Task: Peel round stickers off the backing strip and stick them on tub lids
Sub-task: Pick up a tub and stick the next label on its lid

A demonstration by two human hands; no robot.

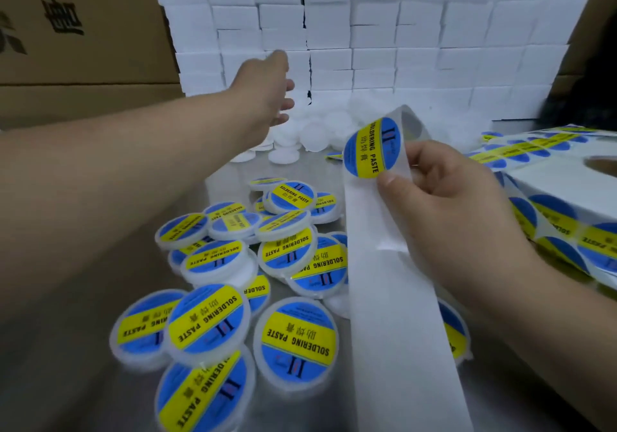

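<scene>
Bare surface [66, 365] lies open left of the labelled tubs [233, 281]. The stacked white boxes [367, 30] close the rear, a cardboard box [66, 47] the left rear, the sticker roll [567, 204] the right.

The left hand [267, 87] is blurred; the backing strip [400, 314] partly hides a labelled tub [453, 329] and exits the bottom edge.

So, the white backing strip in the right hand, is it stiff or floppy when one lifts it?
Probably floppy: the backing strip bends over above the right hand and hangs limp below it. It is likely very light, since a simple pinch carries it. Its bare stretch hints at a slick release surface.
</scene>
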